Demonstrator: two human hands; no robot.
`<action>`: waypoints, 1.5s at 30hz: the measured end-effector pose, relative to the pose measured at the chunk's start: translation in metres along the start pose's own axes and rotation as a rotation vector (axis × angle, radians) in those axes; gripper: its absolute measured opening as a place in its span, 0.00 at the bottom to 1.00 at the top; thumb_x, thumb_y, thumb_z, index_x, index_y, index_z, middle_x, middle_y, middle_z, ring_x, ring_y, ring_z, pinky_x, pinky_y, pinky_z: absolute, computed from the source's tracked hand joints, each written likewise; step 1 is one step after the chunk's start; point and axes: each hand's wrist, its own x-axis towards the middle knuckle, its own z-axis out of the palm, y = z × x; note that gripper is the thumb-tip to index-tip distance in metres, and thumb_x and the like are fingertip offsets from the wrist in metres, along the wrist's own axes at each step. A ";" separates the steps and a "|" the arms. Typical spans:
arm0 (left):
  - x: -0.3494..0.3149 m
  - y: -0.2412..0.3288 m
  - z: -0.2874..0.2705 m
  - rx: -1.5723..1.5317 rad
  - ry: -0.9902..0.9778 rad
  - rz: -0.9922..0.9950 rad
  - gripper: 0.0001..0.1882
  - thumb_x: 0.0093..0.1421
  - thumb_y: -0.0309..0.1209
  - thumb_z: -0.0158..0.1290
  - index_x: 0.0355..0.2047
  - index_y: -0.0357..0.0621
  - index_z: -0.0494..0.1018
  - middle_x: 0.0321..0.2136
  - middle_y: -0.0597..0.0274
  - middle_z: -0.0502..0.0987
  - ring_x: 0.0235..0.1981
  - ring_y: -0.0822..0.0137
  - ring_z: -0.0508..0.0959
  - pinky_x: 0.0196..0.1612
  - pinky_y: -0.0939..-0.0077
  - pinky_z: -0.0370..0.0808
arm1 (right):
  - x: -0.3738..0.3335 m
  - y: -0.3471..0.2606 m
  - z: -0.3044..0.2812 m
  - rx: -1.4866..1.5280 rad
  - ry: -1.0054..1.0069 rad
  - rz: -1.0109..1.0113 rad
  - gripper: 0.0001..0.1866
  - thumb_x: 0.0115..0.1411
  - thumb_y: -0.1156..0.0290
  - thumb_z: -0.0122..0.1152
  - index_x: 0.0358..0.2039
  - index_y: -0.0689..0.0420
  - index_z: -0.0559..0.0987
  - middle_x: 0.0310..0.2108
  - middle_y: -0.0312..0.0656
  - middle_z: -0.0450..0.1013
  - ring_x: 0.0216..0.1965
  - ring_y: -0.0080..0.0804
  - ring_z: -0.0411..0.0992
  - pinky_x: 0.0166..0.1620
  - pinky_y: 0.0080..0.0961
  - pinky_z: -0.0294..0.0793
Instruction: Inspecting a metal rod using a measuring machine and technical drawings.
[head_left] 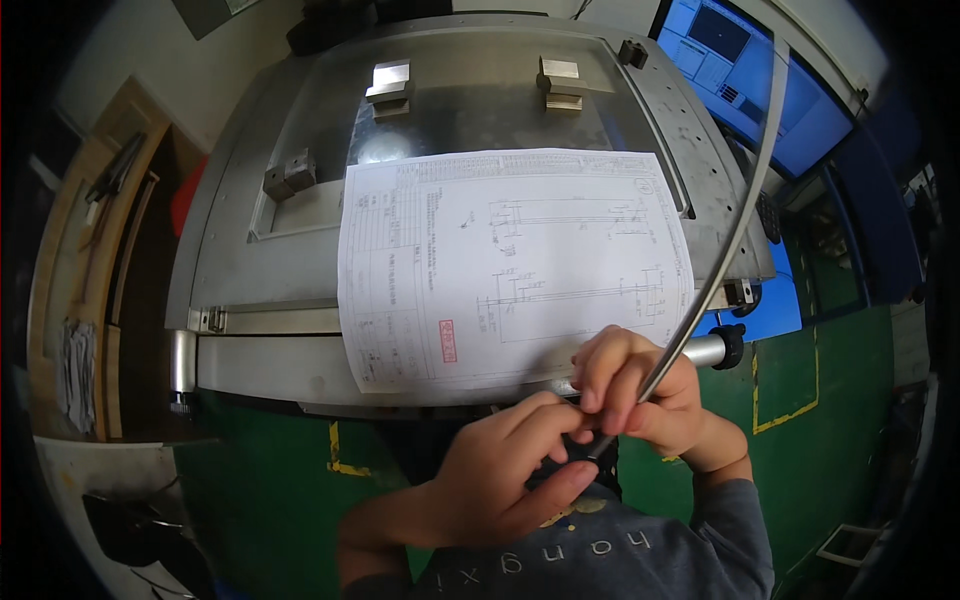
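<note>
Steel table (250,300) | drawing sheet (510,260) | green floor (830,370) | blue screen (740,70)

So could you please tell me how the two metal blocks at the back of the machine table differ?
The left block looks bright silver and sits further left; the right block looks duller, yellowish. The left block shows a broad pale top; the right block's top looks narrower. Both are stepped and rest on the table.

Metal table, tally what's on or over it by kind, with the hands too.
Hands: 2, left hand and right hand, both on the rod's lower end
Long metal rod: 1
Paper drawing: 1
Metal blocks: 3, at
Total: 7
</note>
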 end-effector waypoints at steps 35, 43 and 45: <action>0.120 -0.038 -0.202 0.266 0.677 -0.257 0.09 0.49 0.26 0.43 0.30 0.38 0.68 0.23 0.63 0.71 0.23 0.78 0.68 0.26 0.87 0.63 | 0.150 0.016 -0.153 -1.028 0.303 0.084 0.08 0.50 0.70 0.48 0.27 0.62 0.68 0.21 0.30 0.63 0.24 0.13 0.58 0.27 0.08 0.56; 0.143 -0.061 -0.215 0.454 0.701 -0.225 0.06 0.45 0.23 0.46 0.25 0.35 0.69 0.20 0.60 0.73 0.19 0.76 0.70 0.23 0.86 0.66 | 0.150 0.033 -0.166 -1.080 0.401 0.110 0.06 0.49 0.76 0.46 0.29 0.60 0.70 0.22 0.31 0.65 0.23 0.12 0.60 0.25 0.10 0.58; 0.145 -0.062 -0.218 0.459 0.700 -0.233 0.06 0.45 0.23 0.46 0.25 0.35 0.69 0.20 0.59 0.73 0.19 0.76 0.70 0.23 0.86 0.66 | 0.151 0.036 -0.166 -0.964 0.436 0.174 0.06 0.48 0.77 0.46 0.29 0.60 0.70 0.21 0.31 0.65 0.23 0.13 0.60 0.25 0.10 0.59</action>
